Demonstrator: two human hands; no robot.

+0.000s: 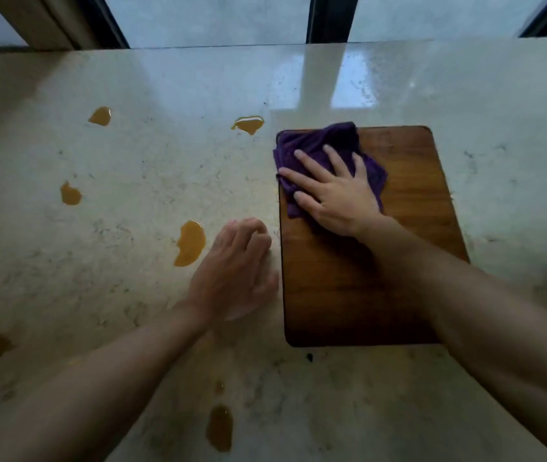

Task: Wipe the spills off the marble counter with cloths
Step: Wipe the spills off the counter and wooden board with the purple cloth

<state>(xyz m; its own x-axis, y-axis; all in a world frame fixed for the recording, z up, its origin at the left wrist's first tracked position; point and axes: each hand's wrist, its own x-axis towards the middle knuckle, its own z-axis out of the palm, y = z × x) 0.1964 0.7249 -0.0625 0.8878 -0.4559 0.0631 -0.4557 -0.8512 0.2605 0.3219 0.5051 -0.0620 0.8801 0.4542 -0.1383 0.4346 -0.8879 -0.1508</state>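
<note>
Pressing flat with spread fingers, the right hand (335, 191) lies on top of a crumpled purple cloth (319, 151); its grip is released, palm down, and it does not pinch the fabric. The cloth sits on the far left corner of a wooden cutting board (365, 278), and it hangs a little over the board's left edge. The board lies on the marble tabletop (132, 161), right of the middle. The left hand (235, 271) is just beside the board's left edge, its grip loosely curled and empty, with the fingers bent down toward the marble. Several orange-brown spills (190, 243) are scattered on the tabletop. Taking the left hand as the centre of the clock, the largest is close by at 10 o'clock, one is at 12 o'clock near the cloth, two more are farther away at 10 and 11 o'clock, one is at 8 o'clock near the left border, and one at 6 o'clock between the forearms.
</note>
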